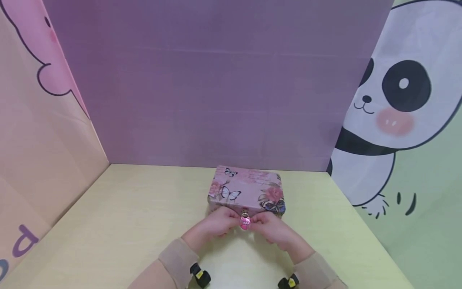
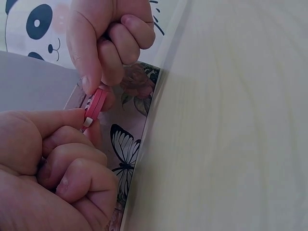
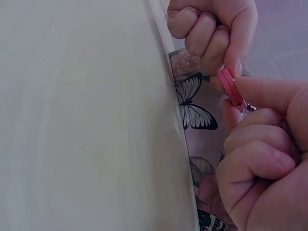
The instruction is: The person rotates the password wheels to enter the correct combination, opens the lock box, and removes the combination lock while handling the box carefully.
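A pink box point(image 1: 249, 184) with butterflies and roses lies lid-down flat on the table, its front facing the person. From a clasp at its front hangs a small pink padlock point(image 1: 245, 222). My left hand point(image 1: 221, 221) pinches the padlock's left side, and my right hand point(image 1: 268, 227) pinches its right side. In the left wrist view the padlock point(image 2: 96, 103) is seen edge-on between the thumbs and forefingers, with small dials along one face. The other fingers of both hands are curled. Part of the padlock point(image 3: 232, 89) is hidden by fingertips in the right wrist view.
The pale wooden table point(image 1: 144, 200) extends around the box. A purple panel point(image 1: 223, 88) stands behind it, with a pink-figured panel at the left and a panda panel point(image 1: 382, 120) at the right.
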The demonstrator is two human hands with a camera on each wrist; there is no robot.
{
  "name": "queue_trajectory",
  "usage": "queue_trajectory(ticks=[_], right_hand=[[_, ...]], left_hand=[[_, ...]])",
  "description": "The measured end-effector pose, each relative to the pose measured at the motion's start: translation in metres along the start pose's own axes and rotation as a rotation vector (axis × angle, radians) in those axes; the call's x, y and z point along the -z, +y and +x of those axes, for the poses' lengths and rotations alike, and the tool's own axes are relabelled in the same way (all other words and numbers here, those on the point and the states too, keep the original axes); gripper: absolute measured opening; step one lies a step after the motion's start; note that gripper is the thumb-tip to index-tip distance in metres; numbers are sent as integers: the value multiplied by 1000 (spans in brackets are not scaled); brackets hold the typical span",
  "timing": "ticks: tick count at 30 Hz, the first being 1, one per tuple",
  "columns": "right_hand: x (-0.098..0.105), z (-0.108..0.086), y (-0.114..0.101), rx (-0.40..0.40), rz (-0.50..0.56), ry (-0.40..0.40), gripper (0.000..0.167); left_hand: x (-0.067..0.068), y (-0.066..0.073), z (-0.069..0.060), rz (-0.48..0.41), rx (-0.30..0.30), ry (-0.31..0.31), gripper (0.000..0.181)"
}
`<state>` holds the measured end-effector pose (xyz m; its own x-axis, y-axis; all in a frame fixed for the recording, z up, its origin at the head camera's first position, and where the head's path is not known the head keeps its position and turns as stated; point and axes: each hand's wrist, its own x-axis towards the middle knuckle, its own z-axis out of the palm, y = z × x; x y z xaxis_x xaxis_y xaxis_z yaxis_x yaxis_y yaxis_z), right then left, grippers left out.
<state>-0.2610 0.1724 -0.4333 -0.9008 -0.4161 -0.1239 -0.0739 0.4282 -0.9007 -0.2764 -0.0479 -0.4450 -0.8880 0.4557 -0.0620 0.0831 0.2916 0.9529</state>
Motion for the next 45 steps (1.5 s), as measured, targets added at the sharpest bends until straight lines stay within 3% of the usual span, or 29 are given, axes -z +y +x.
queue_trajectory(ticks=[19, 45], right_hand=[[-4, 3, 4, -37, 82, 18, 21], [-2, 1, 2, -40, 81, 28, 22]], left_hand=[[-1, 1, -2, 12, -12, 3, 19], [-1, -1, 1, 12, -18, 6, 15]])
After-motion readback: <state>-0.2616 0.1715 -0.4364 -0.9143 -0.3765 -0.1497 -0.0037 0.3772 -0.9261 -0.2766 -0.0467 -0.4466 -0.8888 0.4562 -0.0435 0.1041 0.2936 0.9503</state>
